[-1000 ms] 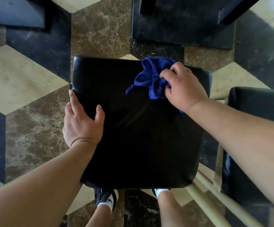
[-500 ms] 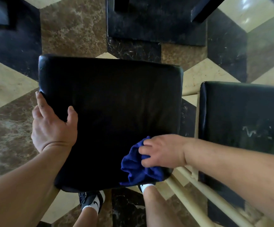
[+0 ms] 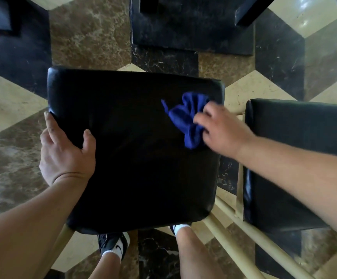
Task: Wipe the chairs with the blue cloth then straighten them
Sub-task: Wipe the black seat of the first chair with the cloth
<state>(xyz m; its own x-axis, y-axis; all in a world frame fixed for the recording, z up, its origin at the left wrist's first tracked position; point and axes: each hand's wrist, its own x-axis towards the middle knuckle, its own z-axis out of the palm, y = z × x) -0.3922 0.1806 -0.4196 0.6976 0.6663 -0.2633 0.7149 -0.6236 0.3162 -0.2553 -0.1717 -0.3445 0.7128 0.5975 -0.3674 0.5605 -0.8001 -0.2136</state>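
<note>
Crumpled blue cloth [image 3: 187,119] on black-cushioned chair [image 3: 135,150], second chair [image 3: 296,137] just beside

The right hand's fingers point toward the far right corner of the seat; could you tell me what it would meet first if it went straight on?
The blue cloth, which the right hand already presses onto the black seat; beyond that, probably the seat's far edge, then floor.

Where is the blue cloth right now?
In the head view, the blue cloth lies bunched on the black chair seat near its far right corner, pressed under the right hand.
</note>
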